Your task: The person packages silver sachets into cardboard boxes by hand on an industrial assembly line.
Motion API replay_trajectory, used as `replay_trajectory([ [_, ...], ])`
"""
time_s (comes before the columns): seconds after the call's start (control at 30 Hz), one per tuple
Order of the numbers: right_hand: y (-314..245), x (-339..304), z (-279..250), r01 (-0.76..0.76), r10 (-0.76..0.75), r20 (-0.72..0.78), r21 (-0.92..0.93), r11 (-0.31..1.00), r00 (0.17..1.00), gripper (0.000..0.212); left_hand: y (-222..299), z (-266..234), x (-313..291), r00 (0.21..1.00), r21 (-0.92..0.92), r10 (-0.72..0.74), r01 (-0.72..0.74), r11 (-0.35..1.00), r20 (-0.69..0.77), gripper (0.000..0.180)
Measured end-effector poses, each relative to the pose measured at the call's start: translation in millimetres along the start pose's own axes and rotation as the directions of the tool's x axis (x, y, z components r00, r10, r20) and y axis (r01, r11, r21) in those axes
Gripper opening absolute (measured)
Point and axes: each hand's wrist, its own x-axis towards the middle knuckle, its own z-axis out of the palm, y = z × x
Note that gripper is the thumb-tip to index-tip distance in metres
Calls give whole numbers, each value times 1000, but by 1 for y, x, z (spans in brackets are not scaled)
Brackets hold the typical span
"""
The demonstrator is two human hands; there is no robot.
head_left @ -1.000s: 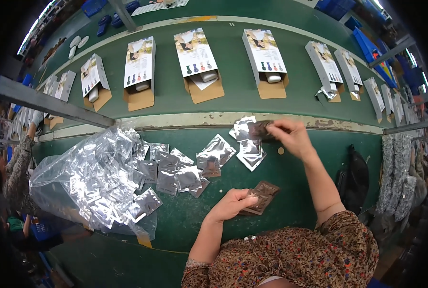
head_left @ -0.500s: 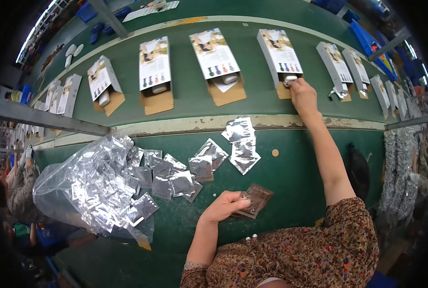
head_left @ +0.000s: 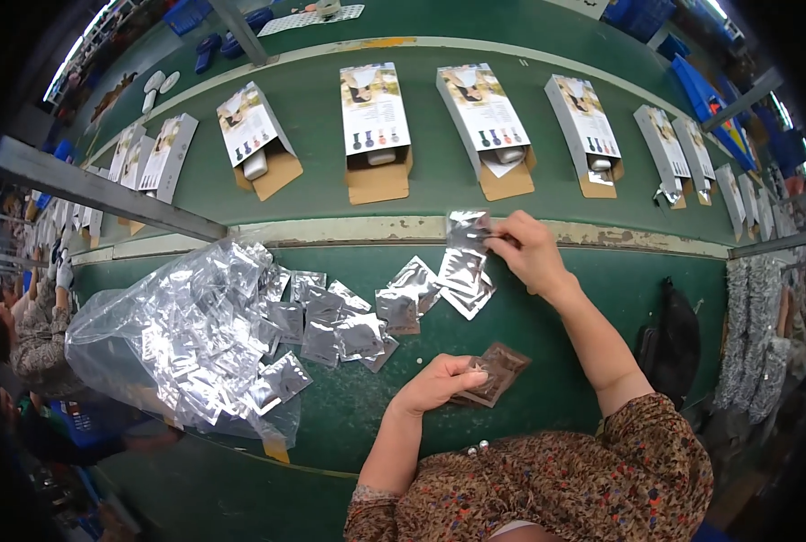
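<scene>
My right hand (head_left: 529, 253) pinches the edge of a small silver foil packet (head_left: 467, 229) at the far edge of the green table, above a little heap of similar packets (head_left: 461, 278). My left hand (head_left: 439, 379) rests closed on a small stack of brown packets (head_left: 493, 375) near my body. More silver packets (head_left: 344, 330) lie spread between the two heaps.
A clear plastic bag (head_left: 181, 339) full of silver packets lies at the left. Open printed cartons (head_left: 376, 126) with cardboard flaps lie in a row on the green conveyor belt (head_left: 421, 194) beyond. A black bag (head_left: 674, 339) hangs at the right. Another person (head_left: 32, 348) sits at the far left.
My right hand has come back from the carton on the belt to the silver packets and taken hold of one. My left hand stays on the brown packets.
</scene>
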Motion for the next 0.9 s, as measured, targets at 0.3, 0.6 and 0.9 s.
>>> replay_trajectory([
  [0.3,65,33,-43,47,-296,-274,-657,752,915,4,3,-7,-7,1000,96,-24,24,995,-5,29],
  [0.6,42,37,-48,-216,109,-216,-571,792,970,27,-4,-6,-9,1000,61,7,-7,998,-2,30],
  [0.9,76,38,-56,-572,518,-272,-181,800,811,38,1,-7,13,999,42,31,-32,999,28,29],
])
